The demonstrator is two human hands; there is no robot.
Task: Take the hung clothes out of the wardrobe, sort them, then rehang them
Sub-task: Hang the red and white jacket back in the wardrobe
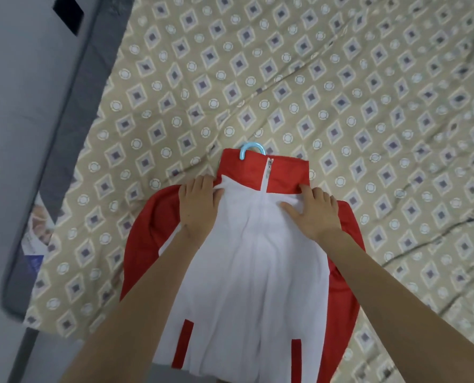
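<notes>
In the head view, a red and white zip-up jacket lies front-up on a bed, its hem towards the person and its red collar away from them. The zipper is closed up to the collar. The light blue hook of a plastic hanger sticks out just past the collar's top edge; the rest of the hanger is hidden inside the jacket.

The left hand lies flat on the jacket's left shoulder, with straight fingers close together, pressing the fabric where white meets red. The right hand lies flat on the other shoulder, fingers spread and thumb out over the white chest panel, fingertips at the base of the collar. Neither hand pinches anything. Both bare forearms cross the lower jacket and cover parts of it, and two red pocket strips show near the hem.

A beige bedsheet with a diamond-and-circle print, creased in places, covers the bed around the jacket. To the left runs the dark grey mattress edge, then a pale grey floor. A blurred printed item shows at the sheet's left border.
</notes>
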